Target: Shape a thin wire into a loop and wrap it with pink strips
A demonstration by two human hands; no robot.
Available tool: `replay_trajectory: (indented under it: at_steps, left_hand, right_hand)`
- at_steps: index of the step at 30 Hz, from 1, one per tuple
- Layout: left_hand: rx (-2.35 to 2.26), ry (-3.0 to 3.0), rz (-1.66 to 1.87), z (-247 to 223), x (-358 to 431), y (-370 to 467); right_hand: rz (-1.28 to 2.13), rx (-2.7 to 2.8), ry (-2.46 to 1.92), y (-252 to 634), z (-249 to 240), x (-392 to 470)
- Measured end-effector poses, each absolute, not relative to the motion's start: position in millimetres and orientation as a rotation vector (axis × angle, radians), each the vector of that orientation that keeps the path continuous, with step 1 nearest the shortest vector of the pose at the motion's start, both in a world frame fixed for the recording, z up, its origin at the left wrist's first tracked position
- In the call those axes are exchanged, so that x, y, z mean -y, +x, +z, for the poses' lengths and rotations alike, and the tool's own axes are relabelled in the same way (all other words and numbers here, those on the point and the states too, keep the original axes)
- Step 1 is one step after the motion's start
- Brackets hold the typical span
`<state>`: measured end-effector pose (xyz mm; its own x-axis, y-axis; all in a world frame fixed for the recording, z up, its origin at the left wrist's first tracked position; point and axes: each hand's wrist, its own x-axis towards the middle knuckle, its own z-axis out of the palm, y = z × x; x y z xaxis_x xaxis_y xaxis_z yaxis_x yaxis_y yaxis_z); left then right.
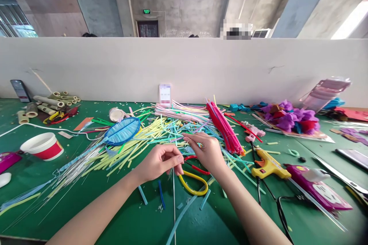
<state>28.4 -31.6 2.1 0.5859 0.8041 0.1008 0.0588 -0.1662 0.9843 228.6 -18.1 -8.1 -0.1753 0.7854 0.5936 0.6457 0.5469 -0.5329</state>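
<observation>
My left hand [162,162] is closed, its thumb and fingertips pinched together. A thin metal wire [174,210] runs straight down from these fingers towards the table's near edge. Close by on the right, my right hand [205,151] pinches with thumb and forefinger; whatever is between those tips is too small to make out. Under the hands lies a yellow loop handle [193,190] beside a red one, which look like scissors handles, with the rest covered. Short blue pipe cleaner pieces [161,194] and a longer pale blue strip [181,217] lie in front.
Behind the hands spreads a pile of yellow-green stems [126,149] with a blue oval fan shape [122,131] and a pink bundle [224,128]. A paper cup [43,146] stands left. Right are a yellow glue gun [268,164], its cord, and large scissors [342,174].
</observation>
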Motion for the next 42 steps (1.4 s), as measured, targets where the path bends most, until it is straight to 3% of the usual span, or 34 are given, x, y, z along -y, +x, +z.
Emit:
replay_trajectory:
  at_steps: [6, 14, 33, 42]
  left_hand:
    - [-0.819, 1.504, 0.922, 2, 21, 22]
    - [-0.955, 1.89, 0.983, 2, 33, 34]
    - [-0.85, 1.687, 0.968, 0, 29, 36]
    - [-0.827, 1.712, 0.969, -1, 29, 35]
  right_hand:
    - [-0.092, 1.984, -1.005, 228, -10, 19]
    - [-0.464, 2.19, -0.894, 224, -8, 28]
    - [0.423, 1.864, -1.217, 217, -5, 24]
    - [0.581, 1.817, -1.218, 219, -6, 20]
